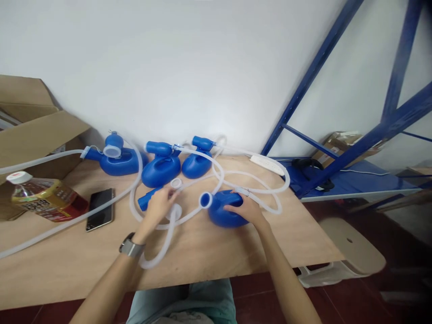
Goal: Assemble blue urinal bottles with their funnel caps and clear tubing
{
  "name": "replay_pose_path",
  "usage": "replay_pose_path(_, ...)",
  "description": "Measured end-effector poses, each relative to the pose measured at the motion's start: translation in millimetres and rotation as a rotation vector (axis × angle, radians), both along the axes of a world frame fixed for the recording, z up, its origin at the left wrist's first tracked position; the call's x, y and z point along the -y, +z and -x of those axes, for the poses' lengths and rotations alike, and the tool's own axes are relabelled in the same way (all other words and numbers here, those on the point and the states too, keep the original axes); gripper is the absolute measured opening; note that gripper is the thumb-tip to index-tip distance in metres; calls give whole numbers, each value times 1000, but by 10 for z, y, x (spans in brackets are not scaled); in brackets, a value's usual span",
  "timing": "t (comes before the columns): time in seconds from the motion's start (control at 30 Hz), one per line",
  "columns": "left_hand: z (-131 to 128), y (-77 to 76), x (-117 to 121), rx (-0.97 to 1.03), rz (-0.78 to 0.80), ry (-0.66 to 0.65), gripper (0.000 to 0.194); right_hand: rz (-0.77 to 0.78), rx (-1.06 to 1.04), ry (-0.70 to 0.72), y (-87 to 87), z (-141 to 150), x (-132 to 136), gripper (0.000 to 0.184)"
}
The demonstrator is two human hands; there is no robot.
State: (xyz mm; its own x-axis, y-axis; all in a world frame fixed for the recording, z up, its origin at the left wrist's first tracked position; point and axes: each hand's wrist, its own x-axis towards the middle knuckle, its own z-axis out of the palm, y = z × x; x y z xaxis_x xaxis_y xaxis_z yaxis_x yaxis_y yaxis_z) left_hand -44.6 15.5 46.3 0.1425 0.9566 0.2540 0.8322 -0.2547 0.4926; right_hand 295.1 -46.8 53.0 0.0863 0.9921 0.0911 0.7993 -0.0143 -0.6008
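Observation:
My right hand (pixel 248 208) grips a blue plastic urinal bottle (pixel 222 220) on the wooden table. The bottle's white-rimmed round mouth (pixel 205 200) points left toward my other hand. My left hand (pixel 160 204), with a grey-banded watch on the wrist, has its fingers pinched together at a small white cap (pixel 176 183). Partly hidden behind that hand lies a blue tubular piece (pixel 144 201). Below its fingers is a white disc-shaped fitting (pixel 175 212) on a translucent hose (pixel 165 249), which curls toward the table's front.
Along the wall stand three more blue bottles (pixel 121 165) with hoses looping over the table (pixel 202 256). At left are a phone (pixel 100 209), a drink bottle (pixel 50 198) and a cardboard box (pixel 43 135). A white power strip (pixel 267 165) lies back right, beside blue shelving (pixel 313 58).

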Motion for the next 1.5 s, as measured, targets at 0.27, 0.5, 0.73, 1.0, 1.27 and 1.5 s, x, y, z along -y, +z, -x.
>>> replay_pose_path(0.27,-703,102,299,119,-349,-324,25,-125,47,-8,-98,27,0,60)
replay_pose_path(0.5,-725,195,266,163,-133,-638,39,-171,47,50,-223,-38,-19,63)
replay_pose_path(0.73,-709,333,161,275,79,-844,56,-182,123,177,-194,-148,-63,66)
replay_pose_path(1.0,154,215,56,161,-212,-124,47,-194,132,70,-183,-323,-95,63)
replay_pose_path(1.27,831,-342,30,-154,-15,99,39,-122,304,118,26,-316,-76,84)
replay_pose_path(1.5,733,-187,126,-81,-23,-21,37,-25,-21,544,478,303,-3,81)
